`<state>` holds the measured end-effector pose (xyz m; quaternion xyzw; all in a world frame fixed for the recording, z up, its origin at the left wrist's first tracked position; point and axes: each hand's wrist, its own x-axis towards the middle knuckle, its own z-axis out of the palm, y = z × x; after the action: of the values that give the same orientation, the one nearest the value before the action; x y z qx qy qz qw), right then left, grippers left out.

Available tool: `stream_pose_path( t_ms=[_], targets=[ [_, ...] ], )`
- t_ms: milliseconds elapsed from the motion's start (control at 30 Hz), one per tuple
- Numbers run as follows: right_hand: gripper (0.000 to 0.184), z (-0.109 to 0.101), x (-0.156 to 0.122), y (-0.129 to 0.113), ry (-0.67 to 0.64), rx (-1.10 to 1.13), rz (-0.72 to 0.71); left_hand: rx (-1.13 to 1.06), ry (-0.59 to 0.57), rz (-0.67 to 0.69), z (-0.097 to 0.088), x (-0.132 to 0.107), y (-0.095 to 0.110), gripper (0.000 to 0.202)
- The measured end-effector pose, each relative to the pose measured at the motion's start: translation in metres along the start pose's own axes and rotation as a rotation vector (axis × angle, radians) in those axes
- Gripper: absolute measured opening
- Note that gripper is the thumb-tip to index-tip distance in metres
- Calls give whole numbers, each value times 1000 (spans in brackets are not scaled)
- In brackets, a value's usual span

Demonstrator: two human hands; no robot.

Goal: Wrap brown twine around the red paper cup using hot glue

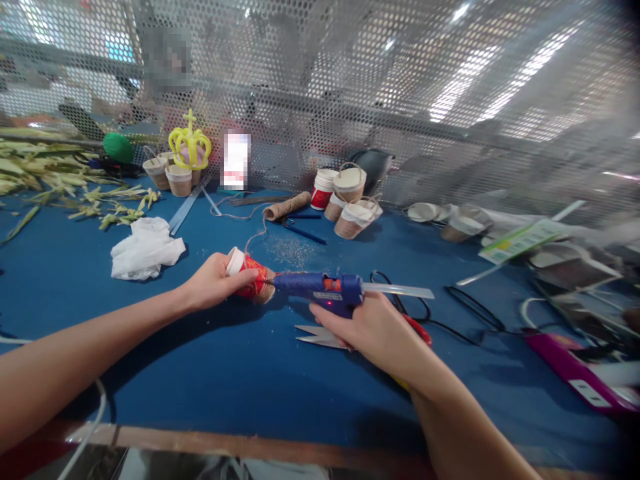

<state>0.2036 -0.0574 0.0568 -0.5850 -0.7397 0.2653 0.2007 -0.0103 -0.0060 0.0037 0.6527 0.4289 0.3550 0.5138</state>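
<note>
My left hand (216, 282) is wrapped round a red paper cup (251, 275) lying on its side on the blue table (240, 373), its base partly wound with brown twine. A blue hot glue gun (323, 291) is gripped in my right hand (373, 328), its nozzle touching the cup's twine-wrapped end. A clear glue stick (400, 291) pokes out of the gun's back. Scissors with red handles (325, 337) lie on the table under my right hand.
A twine spool (287, 206), several twine-wrapped cups (350, 210), a crumpled white cloth (145, 250), green leaves (60, 177), a yellow crown (190, 143), black cable (470, 310) and a purple tool (575, 373) lie around. Metal mesh (350, 87) backs the table; a person sits behind it.
</note>
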Motion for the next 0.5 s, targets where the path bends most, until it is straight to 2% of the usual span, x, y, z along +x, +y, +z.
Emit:
stream_pose_path(
  t_ms=[133, 267, 500],
  targets=[
    [32, 1, 0, -1, 15, -94, -78, -127, -39, -26, 0, 0, 0, 28],
    [22, 1, 0, 1, 6, -224, -179, -198, -58, -48, 1, 0, 2, 30],
    [16, 4, -3, -2, 52, -252, -140, -246, -47, -88, 3, -1, 7, 30]
  ],
)
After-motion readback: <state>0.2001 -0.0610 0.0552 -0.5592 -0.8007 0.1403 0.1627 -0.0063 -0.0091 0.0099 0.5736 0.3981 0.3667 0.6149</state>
